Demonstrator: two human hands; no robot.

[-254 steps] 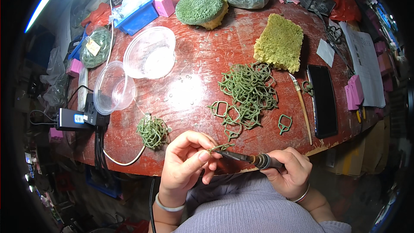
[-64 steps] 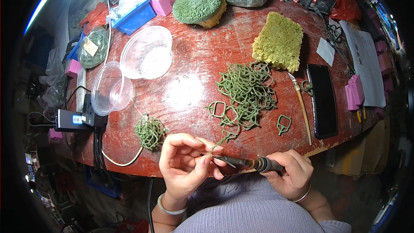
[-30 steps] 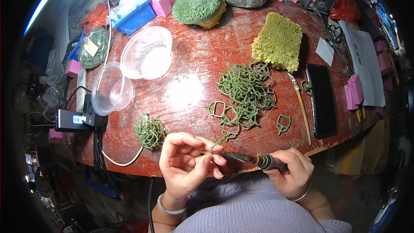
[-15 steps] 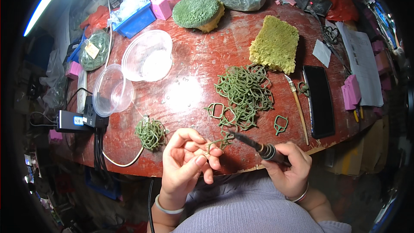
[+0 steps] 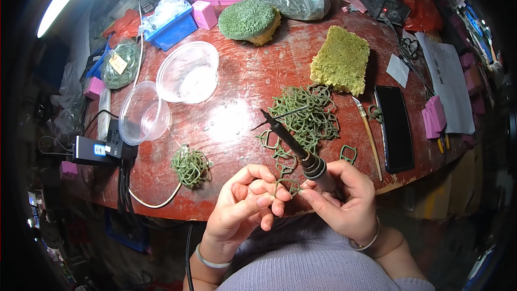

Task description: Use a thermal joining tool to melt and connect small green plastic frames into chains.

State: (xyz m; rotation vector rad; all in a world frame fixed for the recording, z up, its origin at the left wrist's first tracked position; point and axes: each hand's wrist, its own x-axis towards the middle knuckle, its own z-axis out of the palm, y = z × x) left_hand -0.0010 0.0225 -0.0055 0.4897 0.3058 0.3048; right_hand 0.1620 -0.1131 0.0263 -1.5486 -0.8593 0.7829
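Just off the table's near edge, my left hand [image 5: 245, 199] pinches a small green square link [image 5: 285, 183] between thumb and fingers. A black soldering iron [image 5: 293, 143] is wrapped in my right hand [image 5: 347, 199], its thin tip pointing up and away to the left. The thumb and a fingertip of that hand also meet the right end of the link; whether they grip it, I cannot tell. Beyond my hands lies a tangled heap of green links [image 5: 307, 121], partly behind the iron. A single link [image 5: 348, 154] rests right of the heap.
A smaller green bundle [image 5: 191, 167] sits left of my hands. Farther off are two clear plastic bowls [image 5: 188, 94], a green-topped sponge block [image 5: 249, 21] and a yellow sponge [image 5: 340, 59]. A wooden-handled knife [image 5: 370, 143] and a phone [image 5: 396, 129] lie at the right.
My right hand has moved left, close to the left hand, and the soldering iron has swung to point upward. Its fingertips now reach the link at my left fingers.
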